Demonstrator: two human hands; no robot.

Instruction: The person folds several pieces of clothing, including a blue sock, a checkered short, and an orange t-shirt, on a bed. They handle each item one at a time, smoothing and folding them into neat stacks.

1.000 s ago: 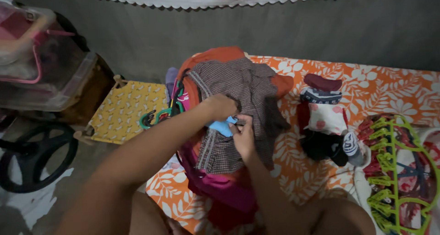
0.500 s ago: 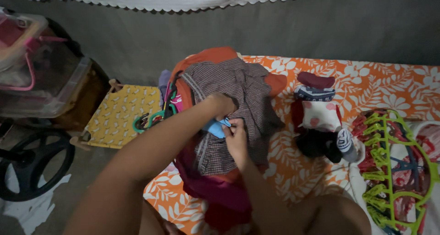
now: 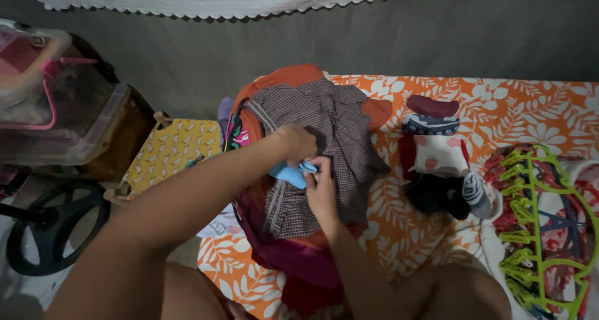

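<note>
My left hand [image 3: 297,144] and my right hand [image 3: 321,188] meet over a heap of clothes, both pinching a small light-blue piece of cloth [image 3: 288,173]. Under them lies a brown checked shirt [image 3: 324,148], spread on top of orange [image 3: 284,77] and magenta garments [image 3: 293,257]. The heap rests on an orange mat with white leaf print [image 3: 530,114].
A small stack of folded socks and little clothes [image 3: 440,164] lies to the right. A green clip hanger [image 3: 536,220] sits at the far right. Left of the heap are a yellow patterned stool [image 3: 165,158], clear plastic boxes [image 3: 50,101] and a black wheel [image 3: 53,232].
Both hands stay on the blue cloth, bunching it a little. The view has shifted slightly; the green hangers left of the heap are now mostly hidden by my left arm.
</note>
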